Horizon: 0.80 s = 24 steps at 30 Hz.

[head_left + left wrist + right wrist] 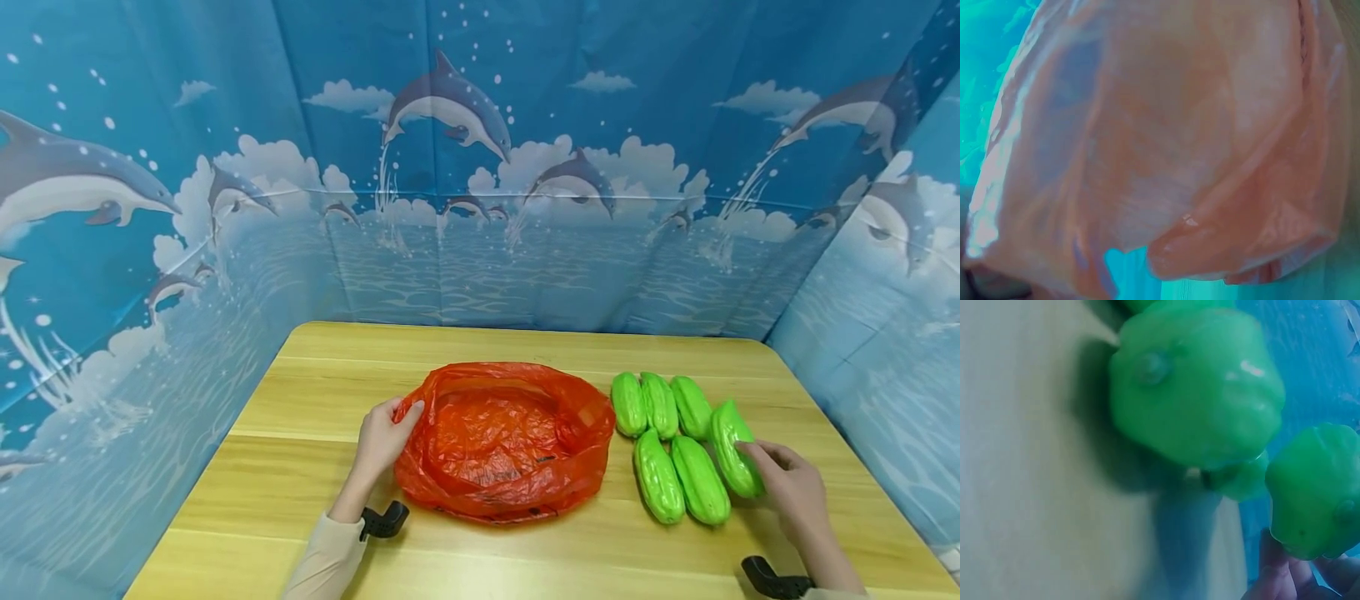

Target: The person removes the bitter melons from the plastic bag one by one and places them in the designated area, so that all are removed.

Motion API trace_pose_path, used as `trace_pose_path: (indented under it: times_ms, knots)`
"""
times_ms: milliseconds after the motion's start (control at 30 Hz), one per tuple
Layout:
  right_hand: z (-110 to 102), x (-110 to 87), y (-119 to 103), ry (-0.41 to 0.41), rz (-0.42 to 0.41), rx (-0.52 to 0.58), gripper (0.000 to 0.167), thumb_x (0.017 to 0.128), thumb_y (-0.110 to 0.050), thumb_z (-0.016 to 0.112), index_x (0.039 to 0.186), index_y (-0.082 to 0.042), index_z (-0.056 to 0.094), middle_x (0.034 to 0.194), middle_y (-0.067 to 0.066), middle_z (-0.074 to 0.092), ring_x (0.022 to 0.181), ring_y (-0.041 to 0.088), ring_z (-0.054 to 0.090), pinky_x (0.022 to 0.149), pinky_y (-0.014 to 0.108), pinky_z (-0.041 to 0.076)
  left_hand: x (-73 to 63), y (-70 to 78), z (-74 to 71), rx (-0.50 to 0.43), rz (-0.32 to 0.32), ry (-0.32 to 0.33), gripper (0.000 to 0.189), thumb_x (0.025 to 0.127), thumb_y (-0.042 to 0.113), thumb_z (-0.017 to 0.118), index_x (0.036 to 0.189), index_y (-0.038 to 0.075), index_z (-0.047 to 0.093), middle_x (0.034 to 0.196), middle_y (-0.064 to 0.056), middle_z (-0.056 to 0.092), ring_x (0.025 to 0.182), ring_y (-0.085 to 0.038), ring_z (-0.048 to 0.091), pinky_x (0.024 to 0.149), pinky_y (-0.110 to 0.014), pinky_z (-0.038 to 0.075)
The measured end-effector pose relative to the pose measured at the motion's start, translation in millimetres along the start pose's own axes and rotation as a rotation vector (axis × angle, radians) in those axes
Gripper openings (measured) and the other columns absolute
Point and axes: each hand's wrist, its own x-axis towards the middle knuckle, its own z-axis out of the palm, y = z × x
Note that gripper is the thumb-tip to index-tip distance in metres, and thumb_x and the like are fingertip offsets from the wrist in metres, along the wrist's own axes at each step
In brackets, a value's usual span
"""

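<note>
An open red plastic bag [502, 508] lies spread on the wooden table, its mouth facing up. At the bag's left rim, my left hand [385, 437] pinches the film between thumb and fingers; the bag's film [1166, 125] fills the left wrist view. Over on the right, my right hand [791, 483] grips a glossy green, oblong, ridged toy fruit [731, 450] by its lower right side. That held toy fruit [1316, 490] appears raised above the table in the right wrist view, fingers beneath it. Several matching toy fruits [662, 479] lie in two rows between the bag and my right hand.
The pale wooden table [300, 492] has its back edge close to a blue dolphin-print curtain [480, 267]. More curtain hangs at both sides. The nearest toy fruit [1197, 387] looms large in the right wrist view. Each wrist carries a black camera mount [385, 520].
</note>
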Motion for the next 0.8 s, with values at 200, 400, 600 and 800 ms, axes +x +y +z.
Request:
trace_pose_path:
  times_ms: [200,400,600,800]
  knots:
    - [-1.0,-2.5,8.7,-0.054,0.007,-0.030,0.081,0.089,-0.059,0.051,0.136,0.006,0.041,0.137,0.028,0.038,0.122,0.043,0.036,0.093,0.054,0.034,1.0,-0.1,-0.2,0.013,0.004,0.002,0.031,0.093,0.027,0.062,0.069,0.009,0.055,0.056,0.000,0.044,0.052,-0.016,0.046,0.048,-0.025,0.037]
    - [-2.7,-2.9,14.4,-0.079,0.002,-0.060,0.082,0.089,-0.061,0.049,0.136,0.007,0.042,0.138,0.030,0.037,0.120,0.044,0.037,0.090,0.053,0.035,1.5,-1.2,0.4,0.017,0.008,0.009,0.031,0.092,0.028,0.063,0.069,0.009,0.055,0.056,0.000,0.044,0.052,-0.015,0.045,0.048,-0.025,0.037]
    - [-6.5,-3.0,18.0,-0.164,0.037,-0.093,0.086,0.090,-0.063,0.045,0.138,0.008,0.037,0.140,0.033,0.031,0.121,0.047,0.034,0.088,0.052,0.038,1.0,-2.2,1.3,0.018,0.015,0.009,0.032,0.092,0.029,0.063,0.070,0.008,0.055,0.057,0.000,0.045,0.052,-0.014,0.046,0.047,-0.025,0.037]
    - [-10.0,-2.9,19.9,-0.237,0.043,-0.129,0.090,0.088,-0.066,0.044,0.138,0.008,0.036,0.140,0.035,0.027,0.121,0.049,0.033,0.089,0.054,0.038,0.3,-2.0,1.0,0.012,0.006,0.006,0.031,0.092,0.028,0.063,0.070,0.008,0.055,0.057,-0.001,0.047,0.052,-0.015,0.047,0.047,-0.025,0.038]
